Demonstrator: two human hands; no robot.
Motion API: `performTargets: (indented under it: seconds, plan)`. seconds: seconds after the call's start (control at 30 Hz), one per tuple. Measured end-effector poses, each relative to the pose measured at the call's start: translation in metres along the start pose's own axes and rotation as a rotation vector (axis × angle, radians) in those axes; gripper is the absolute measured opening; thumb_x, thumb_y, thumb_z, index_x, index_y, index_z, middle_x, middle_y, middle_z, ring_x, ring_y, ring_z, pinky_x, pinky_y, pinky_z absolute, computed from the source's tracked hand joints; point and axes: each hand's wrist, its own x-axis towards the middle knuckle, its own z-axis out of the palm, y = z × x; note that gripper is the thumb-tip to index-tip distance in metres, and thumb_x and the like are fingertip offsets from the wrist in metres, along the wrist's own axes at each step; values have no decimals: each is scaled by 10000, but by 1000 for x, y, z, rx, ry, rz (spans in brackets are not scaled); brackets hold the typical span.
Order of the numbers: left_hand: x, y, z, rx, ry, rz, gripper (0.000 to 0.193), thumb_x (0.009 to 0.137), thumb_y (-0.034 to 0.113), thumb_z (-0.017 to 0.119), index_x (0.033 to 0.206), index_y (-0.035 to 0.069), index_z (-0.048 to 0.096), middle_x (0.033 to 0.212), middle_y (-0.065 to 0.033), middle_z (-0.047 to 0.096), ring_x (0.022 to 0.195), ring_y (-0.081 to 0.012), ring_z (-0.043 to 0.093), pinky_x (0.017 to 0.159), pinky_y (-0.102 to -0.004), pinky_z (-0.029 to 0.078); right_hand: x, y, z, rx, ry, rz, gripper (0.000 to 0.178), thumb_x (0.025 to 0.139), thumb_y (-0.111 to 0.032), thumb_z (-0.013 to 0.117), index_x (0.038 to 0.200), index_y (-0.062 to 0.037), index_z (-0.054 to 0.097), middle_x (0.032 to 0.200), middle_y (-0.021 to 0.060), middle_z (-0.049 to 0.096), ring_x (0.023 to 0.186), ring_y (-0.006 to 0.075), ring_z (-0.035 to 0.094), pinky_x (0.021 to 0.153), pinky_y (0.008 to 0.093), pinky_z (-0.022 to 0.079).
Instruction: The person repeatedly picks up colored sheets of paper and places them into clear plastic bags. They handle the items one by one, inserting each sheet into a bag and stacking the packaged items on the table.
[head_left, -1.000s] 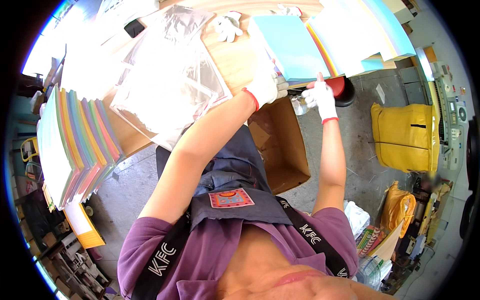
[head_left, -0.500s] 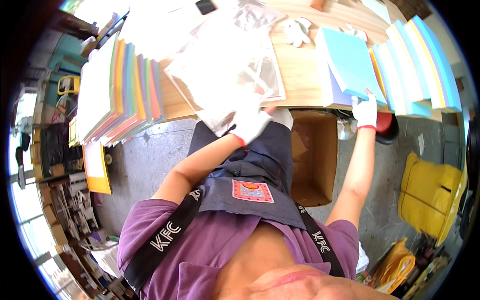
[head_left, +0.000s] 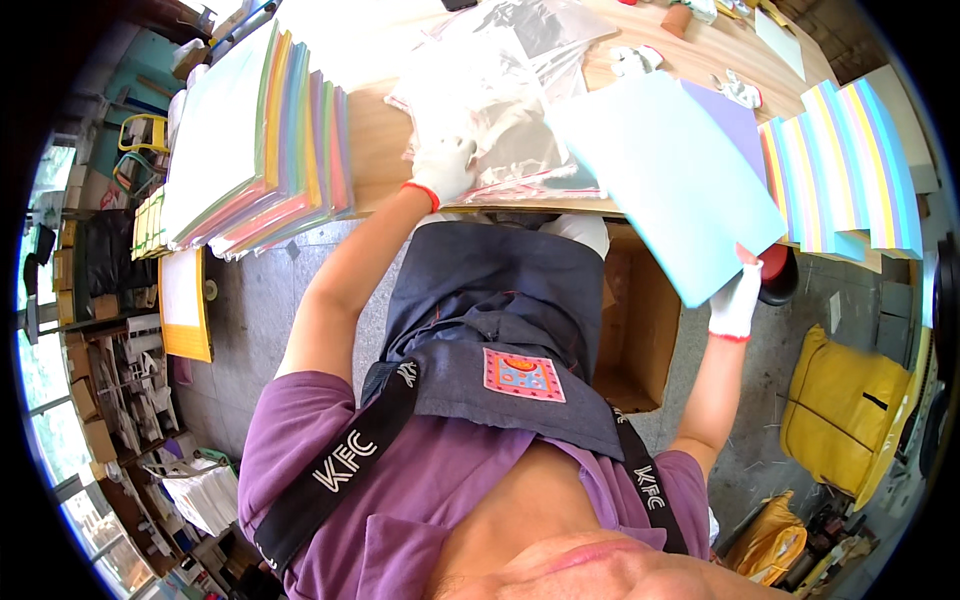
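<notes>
My right hand (head_left: 738,298), in a white glove with a red cuff and a bare thumb tip, grips the near corner of a ream of light blue paper (head_left: 670,175). The blue paper slants across the table's front edge, partly over a purple stack of paper (head_left: 728,132). On the left, my gloved left hand (head_left: 443,170) is closed at the edge of a clear plastic bag (head_left: 520,140), one of a loose pile of such bags. Its fingertips are partly hidden.
Bagged stacks of coloured paper (head_left: 225,140) stand at the table's left. Striped stacks of coloured paper (head_left: 835,175) stand at the right. Loose white gloves (head_left: 740,90) lie further back. Below the table edge are an open cardboard box (head_left: 640,340) and a red round thing (head_left: 768,265).
My right hand has pulled the light blue paper toward me and left, turning it off the purple stack. My left hand has moved left and up onto the plastic bags.
</notes>
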Motion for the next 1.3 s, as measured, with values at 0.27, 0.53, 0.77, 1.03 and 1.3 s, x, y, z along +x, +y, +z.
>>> performTargets:
  seconds: [0.27, 0.53, 0.77, 1.03, 1.3]
  plan:
    - [-9, -48, 19, -118, 164, -81, 234, 783, 156, 595, 1017, 162, 588, 1042, -72, 634, 931, -308, 638, 748, -441, 512, -47, 67, 35, -262, -171, 382, 755, 696, -336, 732, 1286, 59, 474, 1107, 141, 588, 1007, 238, 592, 862, 322, 501]
    - [-36, -73, 46, -377, 457, 79, 231, 799, 166, 581, 1027, 147, 611, 1033, -69, 649, 990, -309, 616, 783, -423, 510, -36, 125, 39, -121, -227, 432, 515, 767, -299, 687, 1170, -12, 543, 885, 46, 638, 623, 117, 619, 454, 209, 468]
    - [-32, -58, 32, -407, 446, 55, 201, 793, 136, 594, 988, 173, 626, 959, -50, 643, 811, -288, 654, 674, -412, 516, -22, 151, 40, 49, -229, 439, 308, 864, -221, 613, 1123, -64, 559, 820, 32, 650, 534, 128, 613, 405, 237, 473]
    - [-26, -52, 64, -822, 450, -452, 218, 895, 168, 549, 1092, 122, 630, 812, -94, 637, 689, -244, 649, 583, -343, 496, -14, 177, 44, 307, -181, 519, 316, 866, -112, 610, 1169, -57, 537, 1030, 74, 649, 790, 191, 677, 593, 286, 581]
    - [-72, 7, 23, -1242, 95, -198, 114, 924, 111, 540, 890, 19, 597, 691, -2, 565, 562, -56, 505, 531, -225, 429, -16, 179, 60, 302, -118, 406, 329, 839, -114, 641, 1152, -62, 556, 1014, 69, 646, 759, 175, 660, 540, 284, 545]
